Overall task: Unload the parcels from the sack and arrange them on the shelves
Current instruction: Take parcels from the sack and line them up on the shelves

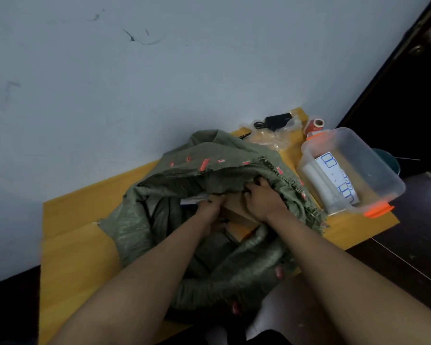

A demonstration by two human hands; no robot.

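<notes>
A green woven sack (209, 175) with red markings lies open on a yellow table (85, 232). Both my arms reach into its mouth. A brown cardboard parcel (237, 210) sits inside the opening. My left hand (210, 206) holds the parcel's left side, fingers curled over its edge beside a white label. My right hand (261, 195) grips the parcel's top right, its fingertips tucked under the sack's frayed rim. Dark wrapped parcels show deeper in the sack below the box.
A clear plastic tub (353, 170) with orange clips stands right of the sack, holding a white roll and printed sheet. A red tape roll (314, 125), a black device (278, 120) and crumpled plastic lie at the table's back. A grey wall rises behind; dark floor lies right.
</notes>
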